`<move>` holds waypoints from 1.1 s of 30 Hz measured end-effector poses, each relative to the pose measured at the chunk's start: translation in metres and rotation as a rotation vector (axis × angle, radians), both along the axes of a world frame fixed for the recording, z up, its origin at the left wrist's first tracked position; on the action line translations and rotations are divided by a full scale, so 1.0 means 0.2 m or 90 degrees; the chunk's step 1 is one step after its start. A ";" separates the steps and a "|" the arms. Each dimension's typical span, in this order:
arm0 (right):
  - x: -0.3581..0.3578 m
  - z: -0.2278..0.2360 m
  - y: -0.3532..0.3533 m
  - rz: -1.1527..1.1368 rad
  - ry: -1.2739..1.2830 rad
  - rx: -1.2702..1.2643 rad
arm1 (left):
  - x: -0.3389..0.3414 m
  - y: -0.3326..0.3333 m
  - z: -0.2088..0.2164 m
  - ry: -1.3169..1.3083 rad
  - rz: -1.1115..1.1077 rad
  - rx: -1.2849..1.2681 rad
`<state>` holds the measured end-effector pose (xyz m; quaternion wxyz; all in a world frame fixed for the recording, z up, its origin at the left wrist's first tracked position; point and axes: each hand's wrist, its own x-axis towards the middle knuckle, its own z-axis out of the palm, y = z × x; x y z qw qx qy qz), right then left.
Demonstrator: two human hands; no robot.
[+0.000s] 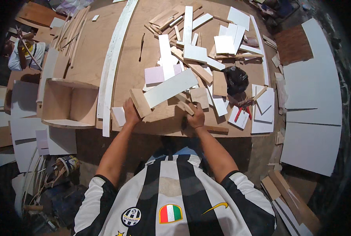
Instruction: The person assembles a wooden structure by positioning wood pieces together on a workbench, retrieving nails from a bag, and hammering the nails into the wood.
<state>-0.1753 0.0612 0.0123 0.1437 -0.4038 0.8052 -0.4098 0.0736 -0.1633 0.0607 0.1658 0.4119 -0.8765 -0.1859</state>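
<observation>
I see the left hand [131, 113] gripping a wood block [140, 103] crosswise at the white board [171, 88]'s near-left end, right hand [198, 117] farther off, grasping a wood stick [186, 107].

An open wooden box [83, 103] set left of a long white strip [113, 59], thin wooden sticks [75, 35] bunched beyond the box, a black plastic bag [236, 77] crumpled at right, a red-handled tool [237, 115], possibly pliers, laid near the bag, large white panels [311, 147] spread at far right
</observation>
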 end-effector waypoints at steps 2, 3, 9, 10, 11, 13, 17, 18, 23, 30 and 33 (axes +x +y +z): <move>-0.13 -0.04 -0.06 -0.058 0.032 -0.030 | -0.04 0.02 0.01 0.054 0.018 0.023; -0.20 -0.07 -0.10 -0.115 0.065 -0.059 | -0.06 0.01 -0.02 0.050 0.022 0.020; -0.46 0.03 -0.30 -0.436 -0.153 -0.019 | 0.01 -0.01 -0.24 0.058 0.021 -0.087; -0.43 0.00 -0.26 -0.407 -0.069 0.076 | -0.03 -0.01 -0.21 0.025 0.049 -0.030; -0.37 -0.02 -0.22 -0.371 0.014 0.169 | -0.05 0.00 -0.19 -0.011 0.081 0.026; -0.24 -0.02 -0.16 -0.262 0.038 0.321 | -0.04 0.02 -0.12 -0.032 0.089 0.036; -0.11 -0.09 -0.11 -0.180 0.257 0.467 | 0.05 0.02 -0.17 -0.007 0.092 0.049; -0.12 -0.11 -0.10 -0.200 0.283 0.486 | 0.09 0.02 -0.19 -0.008 0.093 0.047; -0.15 -0.05 -0.05 -0.149 0.114 0.381 | 0.19 0.01 -0.14 -0.069 0.033 0.086; 0.29 -0.13 -0.09 -0.045 -0.265 0.133 | 0.28 0.03 -0.16 -0.045 -0.025 -0.062; 0.46 -0.19 -0.14 -0.028 -0.253 0.133 | 0.23 0.04 -0.10 -0.113 -0.051 0.007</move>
